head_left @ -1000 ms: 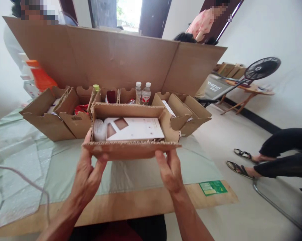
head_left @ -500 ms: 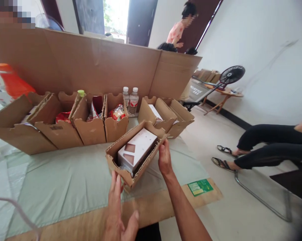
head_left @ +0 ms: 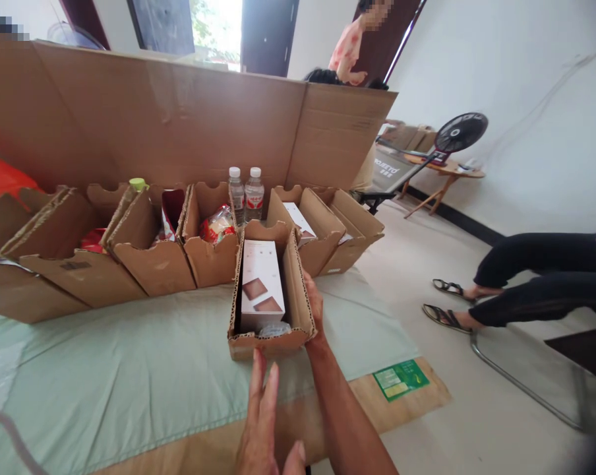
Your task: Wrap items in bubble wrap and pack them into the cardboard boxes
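1. Open-topped cardboard bin (head_left: pixel 288 344) just in front of the row, over the cloth (head_left: pixel 154 369) of the bench (head_left: pixel 434 396), between a bin with a red packet (head_left: pixel 217 225) on the left and a pair of bins on the right; hard to tell whether resting or held slightly above.
2. Inside: white box (head_left: pixel 262 277) lying lengthwise near the left wall, with a clear plastic-wrapped item (head_left: pixel 275 329) partly hidden at the near end.
3. Left hand (head_left: pixel 261 422) with fingers straight and close together, thumb spread well away, nothing clasped; fingertips right by the near wall, contact unclear.
4. Right hand (head_left: pixel 314 307) along the outside of the right wall; fingers partly hidden, so clasping or merely steadying, cannot tell.
5. Handling, by judgement: fairly light, most weight probably from the white box. Stiff corrugated walls, dry and grippy, but likely to crush at the thin rims. Smooth white box apt to slide if tilted.
6. Best taken low on both long walls, palms flat; avoid lifting by the notched rims. Keep level, for a possibly fragile wrapped item.
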